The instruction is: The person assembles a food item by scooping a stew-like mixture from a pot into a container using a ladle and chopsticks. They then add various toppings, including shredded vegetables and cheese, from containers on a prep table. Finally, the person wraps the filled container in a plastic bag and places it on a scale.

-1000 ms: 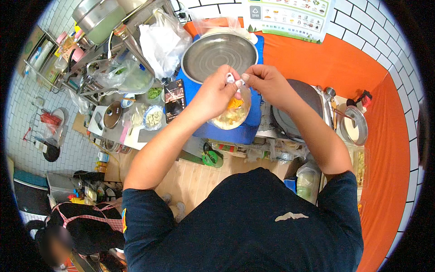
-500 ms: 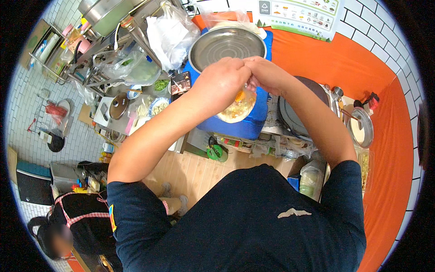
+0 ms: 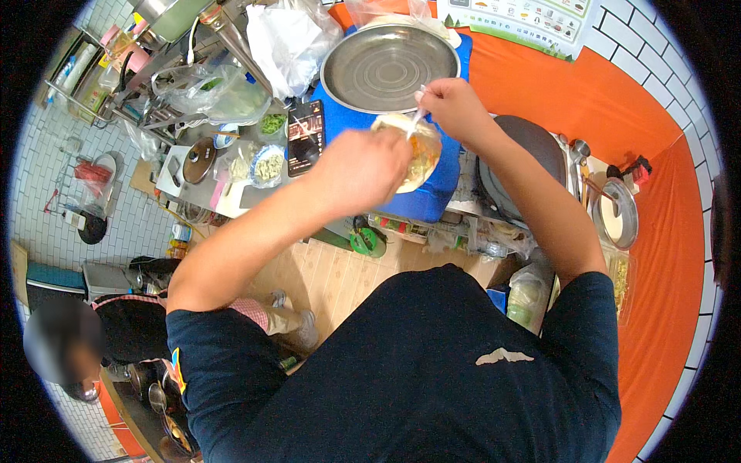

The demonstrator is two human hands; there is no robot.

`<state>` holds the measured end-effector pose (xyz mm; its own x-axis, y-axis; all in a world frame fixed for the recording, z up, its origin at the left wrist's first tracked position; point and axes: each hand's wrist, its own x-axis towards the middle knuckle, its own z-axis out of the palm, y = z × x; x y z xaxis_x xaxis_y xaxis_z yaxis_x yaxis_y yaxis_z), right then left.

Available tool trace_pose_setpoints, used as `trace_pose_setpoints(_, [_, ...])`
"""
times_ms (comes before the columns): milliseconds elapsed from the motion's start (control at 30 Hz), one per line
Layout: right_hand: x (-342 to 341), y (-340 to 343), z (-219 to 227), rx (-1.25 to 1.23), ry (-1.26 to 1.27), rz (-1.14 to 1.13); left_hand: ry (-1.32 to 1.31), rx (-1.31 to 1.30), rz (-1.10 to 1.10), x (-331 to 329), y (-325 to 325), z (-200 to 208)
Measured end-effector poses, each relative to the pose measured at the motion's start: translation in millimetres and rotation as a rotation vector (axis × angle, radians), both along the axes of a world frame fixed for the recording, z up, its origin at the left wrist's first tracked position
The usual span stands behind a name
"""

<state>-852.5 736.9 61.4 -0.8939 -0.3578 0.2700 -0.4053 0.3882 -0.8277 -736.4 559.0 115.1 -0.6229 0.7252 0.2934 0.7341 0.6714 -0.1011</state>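
Note:
A round, pale-rimmed food portion [image 3: 424,158] with orange and yellow bits hangs over the blue box [image 3: 440,189]; I cannot make out its wrapping. My left hand [image 3: 369,166] is closed at its left side and partly hides it. My right hand [image 3: 454,112] pinches the upper end of a thin whitish strip [image 3: 417,117], which looks like twisted plastic and runs down to the food. Just beyond my hands, a wide metal pan [image 3: 390,69] rests on the blue box. A phone [image 3: 306,137] lies left of the box, near my left forearm.
A dark round griddle [image 3: 519,166] stands right of the box, and a bowl of pale batter [image 3: 615,216] farther right. Left are a bowl of chopped food [image 3: 268,167], a lidded pot [image 3: 202,166] and plastic bags [image 3: 289,46]. Another person [image 3: 131,328] is at lower left.
My hands were together above the food; now they are apart. The left has come nearer and left, the right up and right with the whitish strip stretched. The other person has shifted.

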Motion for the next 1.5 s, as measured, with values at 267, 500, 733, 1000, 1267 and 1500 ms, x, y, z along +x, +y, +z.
trace_pose_setpoints(267, [-12.3, 1.6, -18.9, 0.149, 0.219, -0.131, 0.007, 0.191, -0.142, 17.1, 6.4, -48.0])
trace_pose_setpoints(500, [-10.8, 9.0, -4.4, -0.005, 0.045, -0.112, -0.138, 0.405, 0.120, 22.9, 17.5, -65.8])
trace_pose_setpoints(733, [-45.4, 9.3, 0.5, 0.044, 0.316, -0.111, -0.076, 0.514, 0.205, 5.5, 42.5, -81.9])
trace_pose_setpoints(1000, [-46.2, 27.2, 13.5, 0.178, 0.322, -0.029, -0.005, 0.542, 0.182, 8.6, 54.9, -103.6])
trace_pose_setpoints(1267, [-55.1, -20.7, 45.5, 0.271, 0.529, 0.116, 0.337, 0.420, 0.208, 23.1, 53.6, -105.3])
trace_pose_setpoints(1500, [-83.4, -43.7, 51.8, 0.276, 0.585, 0.197, 0.068, 0.728, 0.177, 44.6, 33.5, -105.2])
